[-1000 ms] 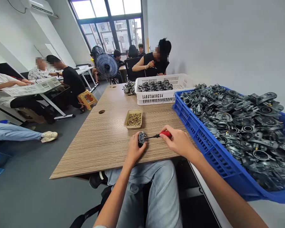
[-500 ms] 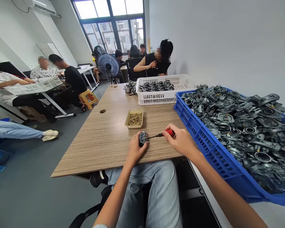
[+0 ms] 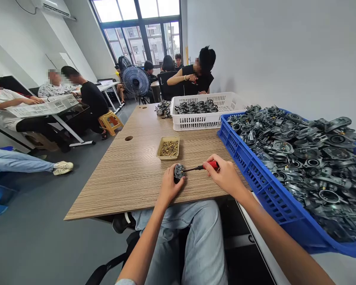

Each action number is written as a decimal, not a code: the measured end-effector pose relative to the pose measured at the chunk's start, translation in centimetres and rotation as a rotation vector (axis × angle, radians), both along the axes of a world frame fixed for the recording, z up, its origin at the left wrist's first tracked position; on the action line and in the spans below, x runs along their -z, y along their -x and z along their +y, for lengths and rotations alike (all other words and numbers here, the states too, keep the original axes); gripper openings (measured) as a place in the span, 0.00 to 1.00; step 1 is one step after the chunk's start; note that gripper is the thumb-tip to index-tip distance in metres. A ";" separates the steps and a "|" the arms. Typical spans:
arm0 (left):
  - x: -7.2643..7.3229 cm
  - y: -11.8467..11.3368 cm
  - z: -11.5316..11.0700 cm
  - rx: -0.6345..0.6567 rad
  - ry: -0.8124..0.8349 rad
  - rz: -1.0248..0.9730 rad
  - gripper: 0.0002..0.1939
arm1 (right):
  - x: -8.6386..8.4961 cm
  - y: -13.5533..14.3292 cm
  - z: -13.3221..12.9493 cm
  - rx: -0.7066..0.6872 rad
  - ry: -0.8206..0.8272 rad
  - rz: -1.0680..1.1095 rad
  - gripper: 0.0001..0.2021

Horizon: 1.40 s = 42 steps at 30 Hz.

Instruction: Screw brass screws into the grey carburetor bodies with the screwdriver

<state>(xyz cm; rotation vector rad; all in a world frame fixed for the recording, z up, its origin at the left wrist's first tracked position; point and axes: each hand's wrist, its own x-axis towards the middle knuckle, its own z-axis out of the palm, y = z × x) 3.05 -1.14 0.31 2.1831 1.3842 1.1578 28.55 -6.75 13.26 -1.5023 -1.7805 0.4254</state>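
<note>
My left hand (image 3: 169, 183) is closed around a small grey metal carburetor body (image 3: 179, 171), holding it near the front edge of the table. In my right hand (image 3: 225, 176) is a screwdriver (image 3: 211, 165) with a red handle and a dark shaft. It lies nearly level, its tip against the right side of the carburetor body. The exact contact point is too small to make out. Just beyond my left hand sits a beige tray (image 3: 168, 157) holding many small brass screw-like parts (image 3: 169, 148).
A blue crate (image 3: 256, 184) heaped with metal carburetor parts (image 3: 308, 158) stands at the right. Behind the tray is a white basket (image 3: 195, 124) with dark assemblies, metal parts (image 3: 163, 109) beside it. A co-worker (image 3: 197, 75) sits across the wooden table (image 3: 115, 178).
Both of my hands, the carburetor body and the screwdriver stay almost where they were. The co-worker's raised hand across the table has shifted slightly.
</note>
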 end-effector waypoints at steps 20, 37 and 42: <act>-0.1 -0.1 0.0 0.005 0.001 -0.003 0.30 | -0.3 -0.1 -0.1 -0.018 -0.013 -0.026 0.13; -0.3 -0.1 0.0 0.009 -0.024 -0.010 0.30 | -0.2 -0.1 -0.1 -0.075 -0.029 -0.032 0.11; -0.3 -0.1 0.0 0.013 -0.017 -0.014 0.30 | -0.2 0.1 -0.2 -0.038 -0.022 -0.043 0.13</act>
